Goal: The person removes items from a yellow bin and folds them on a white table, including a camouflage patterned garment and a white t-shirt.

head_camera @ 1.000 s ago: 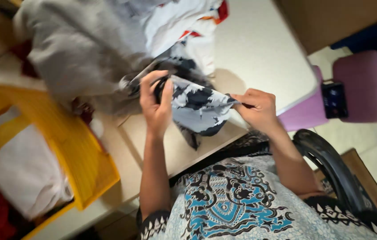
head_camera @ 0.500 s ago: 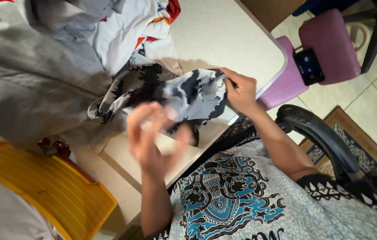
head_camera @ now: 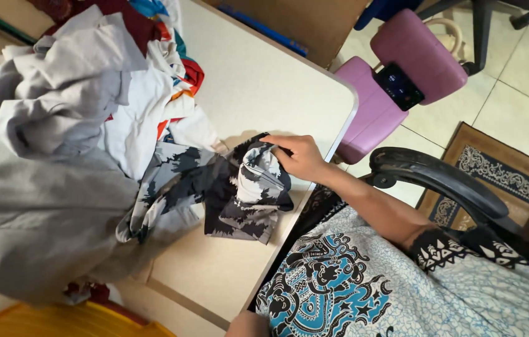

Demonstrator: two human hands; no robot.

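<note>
My right hand (head_camera: 300,156) pinched the top fold of a cloth (head_camera: 239,187) on the table (head_camera: 264,81). My fingers were closed on that fold, with my thumb under it. The cloth was black, grey and white, with a pattern like little trees. It was bunched up and folded over on itself, not flat. One part lay in a small heap under my hand, near the edge of the table close to me. Another part stretched out long toward a big pile of clothes (head_camera: 77,125) and touched it. The pile had grey and white things, and some red and orange bits showed too. It took up most of the far side of the table. My left hand was hidden, so I could not tell if it held anything. Only a bit of that arm (head_camera: 249,326) showed at the bottom, by the table edge. I wore a shirt (head_camera: 339,287) with blue, black and white shapes. Beside me was a black armrest (head_camera: 439,181). A pink stool (head_camera: 395,81) with a dark phone (head_camera: 400,86) on it stood near the table corner. A yellow basket (head_camera: 58,321) peeked out below the pile.
</note>
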